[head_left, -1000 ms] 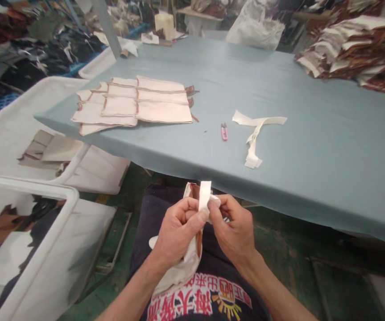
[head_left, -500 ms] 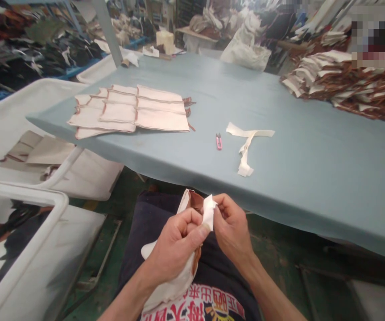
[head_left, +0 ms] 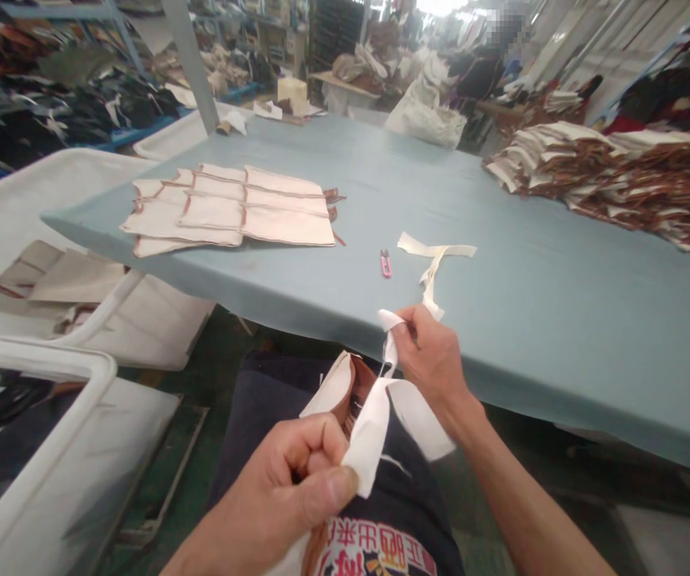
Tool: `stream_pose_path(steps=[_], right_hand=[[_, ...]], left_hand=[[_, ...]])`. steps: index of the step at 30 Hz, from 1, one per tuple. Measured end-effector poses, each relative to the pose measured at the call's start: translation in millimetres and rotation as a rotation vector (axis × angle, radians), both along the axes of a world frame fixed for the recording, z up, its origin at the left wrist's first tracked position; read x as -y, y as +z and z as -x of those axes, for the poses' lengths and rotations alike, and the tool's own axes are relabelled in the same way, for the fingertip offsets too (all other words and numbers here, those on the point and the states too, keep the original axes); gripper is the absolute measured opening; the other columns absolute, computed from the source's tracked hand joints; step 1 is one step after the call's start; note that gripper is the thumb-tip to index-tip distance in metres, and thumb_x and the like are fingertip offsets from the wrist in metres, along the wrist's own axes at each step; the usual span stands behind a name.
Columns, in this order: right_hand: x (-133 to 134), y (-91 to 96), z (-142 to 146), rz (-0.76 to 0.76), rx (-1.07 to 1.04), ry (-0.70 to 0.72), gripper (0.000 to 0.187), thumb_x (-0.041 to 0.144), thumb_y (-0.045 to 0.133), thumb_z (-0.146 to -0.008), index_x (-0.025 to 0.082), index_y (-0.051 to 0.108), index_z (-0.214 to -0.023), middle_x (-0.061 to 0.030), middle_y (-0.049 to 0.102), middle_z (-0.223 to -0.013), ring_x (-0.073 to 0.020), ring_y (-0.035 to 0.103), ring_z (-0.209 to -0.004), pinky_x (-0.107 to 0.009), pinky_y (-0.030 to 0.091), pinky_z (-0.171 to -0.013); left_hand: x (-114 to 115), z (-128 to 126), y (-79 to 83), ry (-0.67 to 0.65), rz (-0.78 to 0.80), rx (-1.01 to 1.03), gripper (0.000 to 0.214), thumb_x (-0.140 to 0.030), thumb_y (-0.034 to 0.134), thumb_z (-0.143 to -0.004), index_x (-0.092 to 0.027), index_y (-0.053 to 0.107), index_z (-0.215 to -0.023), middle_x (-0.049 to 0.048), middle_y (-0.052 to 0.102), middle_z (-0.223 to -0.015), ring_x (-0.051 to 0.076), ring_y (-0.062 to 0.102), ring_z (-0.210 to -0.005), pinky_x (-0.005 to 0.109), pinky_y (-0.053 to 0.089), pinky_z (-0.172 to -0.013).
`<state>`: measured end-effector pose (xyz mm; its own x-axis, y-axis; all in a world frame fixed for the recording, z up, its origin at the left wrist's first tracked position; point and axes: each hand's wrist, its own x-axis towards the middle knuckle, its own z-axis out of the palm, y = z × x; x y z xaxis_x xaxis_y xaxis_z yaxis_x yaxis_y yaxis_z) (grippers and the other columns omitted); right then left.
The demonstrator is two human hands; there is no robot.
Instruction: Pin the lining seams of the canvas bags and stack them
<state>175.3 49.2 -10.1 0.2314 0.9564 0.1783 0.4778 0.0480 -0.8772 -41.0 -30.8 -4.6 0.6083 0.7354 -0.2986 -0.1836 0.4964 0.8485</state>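
Over my lap, my left hand (head_left: 302,480) is closed, thumb and fingers pinching the end of a white strip (head_left: 372,444). The strip folds over at its top, with a flap hanging to the right. Farther forward, by the table edge, my right hand (head_left: 432,356) pinches a narrow white strip (head_left: 390,320) that curls over its fingers and runs down to the folded piece. Whether the two strips are one is unclear. Beneath, a cream fabric piece with brown lining (head_left: 336,388) lies on my lap, partly hidden by my left hand.
On the blue-green table (head_left: 297,288) lie pink thread snips (head_left: 385,263), loose cream strips (head_left: 437,252) and overlapping cream fabric panels (head_left: 285,204). A tall stack of cream and brown pieces (head_left: 608,176) stands at the right. White bins (head_left: 98,364) are at the left.
My hands have moved apart: the right forward to the table edge, the left back toward me. The white strip, earlier bunched between them, is now spread out between the hands.
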Motion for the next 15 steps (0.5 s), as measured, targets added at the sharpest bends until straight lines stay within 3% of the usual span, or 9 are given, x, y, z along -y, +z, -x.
stream_pose_path(steps=[4,9,12,15], right_hand=[[-15,-3.9,-4,0.089,-0.261,0.059,0.024,0.043,0.066,-0.083,0.021,0.061,-0.076,-0.0001,0.063,-0.061,-0.0157,0.056,-0.054,-0.026,0.044,-0.051],[-25,-12.9,5,0.171,-0.626,0.066,0.032,0.049,0.070,-0.077,0.022,0.053,-0.079,0.0006,0.062,-0.067,-0.0140,0.061,-0.056,-0.029,0.057,-0.055],[-34,-13.7,4,0.211,-0.755,0.062,0.029,0.041,0.073,-0.077,0.022,0.051,-0.077,0.0020,0.060,-0.068,-0.0113,0.057,-0.053,-0.025,0.055,-0.051],[-52,-12.5,-11,0.235,-0.813,0.034,0.030,0.031,0.073,-0.083,0.021,0.047,-0.071,0.0078,0.048,-0.060,-0.0061,0.044,-0.045,-0.018,0.044,-0.043]], left_hand=[[1,1,1.8,0.143,-0.079,-0.083,0.061,-0.074,0.073,-0.078,-0.019,0.049,-0.069,-0.0087,0.033,-0.053,0.006,0.022,-0.049,0.020,0.018,-0.047],[3,8,-3.7,0.138,-0.158,-0.189,0.054,-0.071,0.067,-0.085,-0.019,0.054,-0.072,-0.0069,0.038,-0.051,0.007,0.030,-0.046,0.020,0.024,-0.046],[8,15,-10.4,0.129,-0.177,-0.213,0.054,-0.069,0.067,-0.086,-0.019,0.055,-0.071,-0.0061,0.038,-0.052,0.008,0.033,-0.047,0.020,0.025,-0.046],[15,20,-15.0,0.057,-0.065,-0.178,0.057,-0.073,0.069,-0.082,-0.019,0.056,-0.073,-0.0058,0.039,-0.051,0.007,0.033,-0.046,0.019,0.022,-0.046]])
